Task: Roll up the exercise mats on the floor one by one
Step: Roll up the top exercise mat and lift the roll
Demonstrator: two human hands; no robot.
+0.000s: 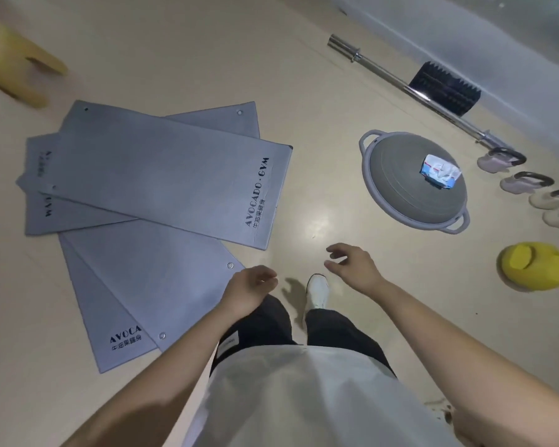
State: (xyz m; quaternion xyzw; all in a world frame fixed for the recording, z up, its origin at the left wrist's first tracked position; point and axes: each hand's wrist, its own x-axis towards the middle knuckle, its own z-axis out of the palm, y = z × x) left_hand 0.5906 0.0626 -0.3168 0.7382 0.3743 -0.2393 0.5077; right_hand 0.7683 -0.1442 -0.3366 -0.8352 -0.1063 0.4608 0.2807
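Several grey exercise mats [162,179] are seen lying flat and unrolled on the left part of the beige floor [207,59], fanned in an overlapping pile. The top one is printed "AVOCADO · GYM". By the pile's near corner, the left hand [249,290] and right hand [352,266] are held apart, fingers loosely curled, nothing gripped. A white shoe [317,290] is seen between them. Further right, a grey balance dome [400,195] is topped by a tissue pack [439,172]. Near the floor's far edge, a barbell [384,74], a black ridged roller [444,88] and kettlebells [526,183] are laid out.
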